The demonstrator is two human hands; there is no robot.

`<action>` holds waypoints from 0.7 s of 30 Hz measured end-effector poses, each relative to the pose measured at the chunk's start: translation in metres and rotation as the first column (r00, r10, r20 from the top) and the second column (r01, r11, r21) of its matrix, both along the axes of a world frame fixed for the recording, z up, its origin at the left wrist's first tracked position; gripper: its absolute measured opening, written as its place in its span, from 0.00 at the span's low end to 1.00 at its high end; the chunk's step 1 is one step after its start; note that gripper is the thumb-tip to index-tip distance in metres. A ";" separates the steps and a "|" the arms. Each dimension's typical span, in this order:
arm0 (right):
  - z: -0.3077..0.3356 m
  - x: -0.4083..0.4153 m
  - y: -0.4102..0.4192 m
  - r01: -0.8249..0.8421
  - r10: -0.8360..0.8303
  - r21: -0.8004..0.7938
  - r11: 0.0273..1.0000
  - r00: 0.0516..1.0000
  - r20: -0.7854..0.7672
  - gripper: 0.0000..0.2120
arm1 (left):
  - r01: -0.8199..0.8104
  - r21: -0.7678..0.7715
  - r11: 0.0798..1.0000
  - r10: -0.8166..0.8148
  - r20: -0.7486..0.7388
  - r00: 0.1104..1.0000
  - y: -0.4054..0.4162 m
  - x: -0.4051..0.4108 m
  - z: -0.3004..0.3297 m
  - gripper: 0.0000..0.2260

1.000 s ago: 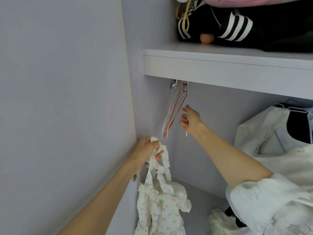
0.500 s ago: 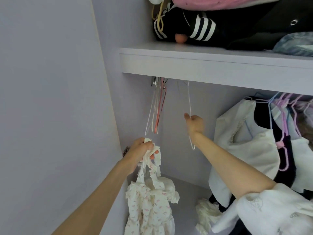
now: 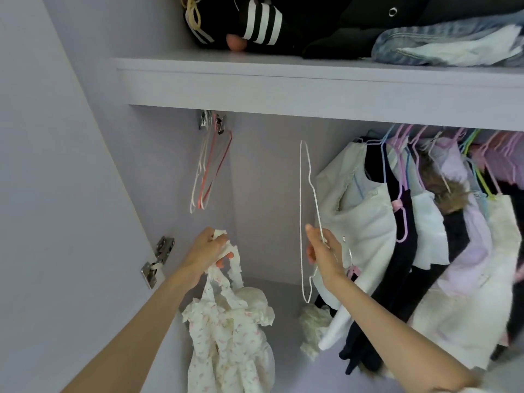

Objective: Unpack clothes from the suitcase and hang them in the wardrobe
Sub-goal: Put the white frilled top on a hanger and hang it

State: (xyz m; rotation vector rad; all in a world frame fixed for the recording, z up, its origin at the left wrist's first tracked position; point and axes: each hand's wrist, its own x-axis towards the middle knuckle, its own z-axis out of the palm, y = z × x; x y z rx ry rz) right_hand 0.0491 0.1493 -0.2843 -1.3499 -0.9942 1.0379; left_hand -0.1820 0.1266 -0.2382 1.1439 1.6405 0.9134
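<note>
While the wardrobe interior fills the frame, both hands are seen low centre. Left hand: fingers curled round the ruffled straps of a small white floral-print garment, which is held up by those straps and hangs down to lower centre of frame. Right hand: thumb and fingers pinched on a thin white wire hanger, held apart from the rail, long side roughly vertical, centre of frame, between the two hanger groups. Hanger and garment are not touching.

Upper centre-left: a few empty wire hangers, white and red/pink, are hung from a metal rail bracket under the lilac wooden shelf. Right half of frame: a row of hung clothes, white, black and lilac, is carried on pastel hangers. On the shelf top: a black item with white stripes and folded blue denim. A crumpled white cloth is lying on the wardrobe floor, lower centre. A metal door hinge is fixed at centre-left. Suitcase not in view.
</note>
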 end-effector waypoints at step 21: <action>-0.008 0.057 -0.003 -0.126 0.209 -0.187 0.974 0.815 0.540 0.29 | 0.286 -0.060 0.956 -0.291 -0.255 0.922 0.002 0.036 -0.023 0.09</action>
